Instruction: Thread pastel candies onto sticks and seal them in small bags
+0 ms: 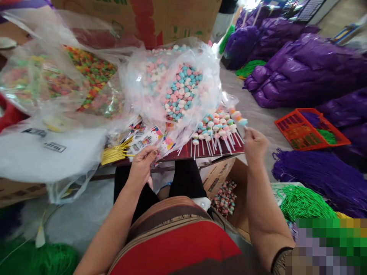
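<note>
My left hand (142,164) pinches a small printed plastic bag (164,143) at the table's front edge. Out to the right, my right hand (256,143) is closed round the stick of a candy skewer (237,115) with orange, pink, white and blue pieces. Between the hands lies a row of candy skewers (215,128), their white sticks pointing toward me. Yellow twist ties (116,153) and more printed bags (141,141) lie left of my left hand. Behind them stands an open clear bag of pink, blue and white candies (183,89).
Bags of colourful gummies (97,74) and a white bag (54,151) are on the left. A cardboard box (241,194) of wrapped candies sits below the table's right side. An orange basket (312,130), purple sacks (304,72) and green strands (306,202) are on the right.
</note>
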{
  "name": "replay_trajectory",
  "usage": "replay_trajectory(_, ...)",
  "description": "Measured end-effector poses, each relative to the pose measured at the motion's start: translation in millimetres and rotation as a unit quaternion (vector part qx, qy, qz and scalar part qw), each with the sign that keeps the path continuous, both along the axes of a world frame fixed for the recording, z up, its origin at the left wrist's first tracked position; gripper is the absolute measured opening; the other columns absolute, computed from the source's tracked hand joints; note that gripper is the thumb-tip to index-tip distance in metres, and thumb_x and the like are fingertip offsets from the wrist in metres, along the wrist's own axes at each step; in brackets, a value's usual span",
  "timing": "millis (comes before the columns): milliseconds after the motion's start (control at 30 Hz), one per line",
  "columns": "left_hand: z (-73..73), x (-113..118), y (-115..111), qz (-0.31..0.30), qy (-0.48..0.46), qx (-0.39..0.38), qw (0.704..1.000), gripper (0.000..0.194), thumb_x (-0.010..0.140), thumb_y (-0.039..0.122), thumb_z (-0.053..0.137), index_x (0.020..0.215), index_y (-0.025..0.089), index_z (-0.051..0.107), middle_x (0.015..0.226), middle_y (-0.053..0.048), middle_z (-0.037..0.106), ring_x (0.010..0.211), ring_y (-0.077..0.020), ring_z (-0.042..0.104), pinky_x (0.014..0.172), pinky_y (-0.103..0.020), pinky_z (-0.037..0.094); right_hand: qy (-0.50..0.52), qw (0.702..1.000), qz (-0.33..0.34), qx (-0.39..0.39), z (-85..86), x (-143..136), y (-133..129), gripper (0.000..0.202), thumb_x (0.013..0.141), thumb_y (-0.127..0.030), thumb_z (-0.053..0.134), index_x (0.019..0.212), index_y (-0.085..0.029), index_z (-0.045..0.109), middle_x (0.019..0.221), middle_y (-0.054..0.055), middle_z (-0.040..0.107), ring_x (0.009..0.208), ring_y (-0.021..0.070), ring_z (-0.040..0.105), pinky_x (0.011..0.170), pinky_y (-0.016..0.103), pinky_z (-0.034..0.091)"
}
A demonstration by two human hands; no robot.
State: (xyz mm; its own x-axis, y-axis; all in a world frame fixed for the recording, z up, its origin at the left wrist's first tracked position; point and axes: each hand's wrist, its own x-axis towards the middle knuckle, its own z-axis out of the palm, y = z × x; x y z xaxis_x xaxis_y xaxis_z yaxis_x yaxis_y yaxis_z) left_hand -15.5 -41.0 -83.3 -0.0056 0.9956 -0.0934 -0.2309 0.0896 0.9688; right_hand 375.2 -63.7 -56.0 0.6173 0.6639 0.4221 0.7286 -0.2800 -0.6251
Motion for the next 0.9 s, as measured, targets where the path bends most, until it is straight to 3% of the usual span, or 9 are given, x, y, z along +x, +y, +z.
replay_trajectory(100,1.8,-2,-1,-0.020,-0.009,0.040,0.999,0.043,0.062,0.060,0.089,0.071,0.021,0.073,0.083,-0.002,0.071,0.074,-0.0113,0.062,0.070,-0.026,0.055,0.160,0.976,0.036,0.143,10.5,-24,-22,0.019,0.073,-0.041,0.080,0.077,-0.023,0.081,0.064,0.005,0.067,0.059,0.0174,0.055,0.063,0.036,0.044)
replay_trajectory(167,2.4,-5,-1,-0.031,-0.016,0.065,0.997,0.041,0.063,0.059,0.089,0.070,0.022,0.074,0.086,-0.002,0.072,0.080,-0.0121,0.064,0.075,-0.027,0.055,0.226,0.954,0.095,0.170,18.1,-47,-37,0.017,0.068,-0.040,0.084,0.078,-0.026,0.083,0.062,0.005,0.067,0.057,0.0187,0.056,0.061,0.038,0.045)
replay_trajectory(233,2.9,-9,-1,-0.041,-0.018,0.081,0.996,0.039,0.065,0.058,0.089,0.071,0.022,0.076,0.088,-0.003,0.072,0.084,-0.0131,0.066,0.078,-0.028,0.055,0.262,0.943,0.156,0.134,24.0,-69,-50,0.015,0.064,-0.039,0.088,0.074,-0.029,0.083,0.060,0.005,0.066,0.055,0.0201,0.056,0.056,0.040,0.044)
replay_trajectory(333,4.5,-14,-3,-0.062,-0.011,0.087,0.994,0.037,0.068,0.058,0.087,0.072,0.023,0.077,0.092,-0.005,0.072,0.085,-0.0148,0.066,0.070,-0.027,0.054,0.275,0.929,0.238,0.074,28.2,-90,-59,0.011,0.069,-0.039,0.087,0.078,-0.032,0.085,0.063,0.006,0.069,0.057,0.0213,0.059,0.053,0.040,0.045)
replay_trajectory(433,5.5,-19,-5,-0.087,-0.005,0.102,0.991,0.033,0.073,0.057,0.085,0.074,0.024,0.078,0.094,-0.005,0.071,0.082,-0.0144,0.064,0.065,-0.027,0.054,0.269,0.916,0.295,0.041,31.6,-98,-58,0.010,0.072,-0.039,0.086,0.081,-0.034,0.085,0.073,0.006,0.075,0.065,0.0221,0.065,0.059,0.039,0.052)
replay_trajectory(600,2.8,-28,-4,-0.114,0.015,0.168,0.979,0.025,0.078,0.052,0.083,0.079,0.027,0.080,0.095,-0.006,0.072,0.090,-0.0163,0.068,0.078,-0.032,0.058,0.245,0.891,0.381,0.006,43.4,-104,-54,0.006,0.077,-0.036,0.083,0.083,-0.036,0.085,0.082,0.002,0.080,0.075,0.0212,0.073,0.068,0.036,0.060)
replay_trajectory(733,8.2,-34,-2,-0.126,0.071,0.193,0.971,0.027,0.082,0.054,0.078,0.079,0.027,0.080,0.095,-0.007,0.073,0.088,-0.0177,0.069,0.078,-0.034,0.058,0.220,0.893,0.393,-0.025,49.0,-100,-55,0.005,0.077,-0.036,0.083,0.081,-0.035,0.084,0.080,0.002,0.079,0.075,0.0212,0.074,0.069,0.035,0.060)
replay_trajectory(833,18.1,-33,-2,-0.133,0.136,0.238,0.953,0.029,0.086,0.053,0.074,0.080,0.025,0.079,0.090,-0.006,0.073,0.082,-0.0161,0.067,0.076,-0.031,0.056,0.239,0.908,0.344,-0.018,47.7,-98,-56,0.010,0.077,-0.040,0.083,0.084,-0.032,0.084,0.068,0.000,0.074,0.062,0.0178,0.067,0.057,0.032,0.054)
replay_trajectory(900,22.9,-30,-3,-0.125,0.192,0.281,0.932,0.029,0.091,0.050,0.069,0.083,0.024,0.079,0.086,-0.005,0.072,0.080,-0.0152,0.067,0.076,-0.030,0.054,0.289,0.902,0.322,0.015,45.3,-106,-55,0.016,0.078,-0.044,0.082,0.087,-0.030,0.084,0.060,-0.001,0.070,0.053,0.0153,0.061,0.051,0.029,0.049)
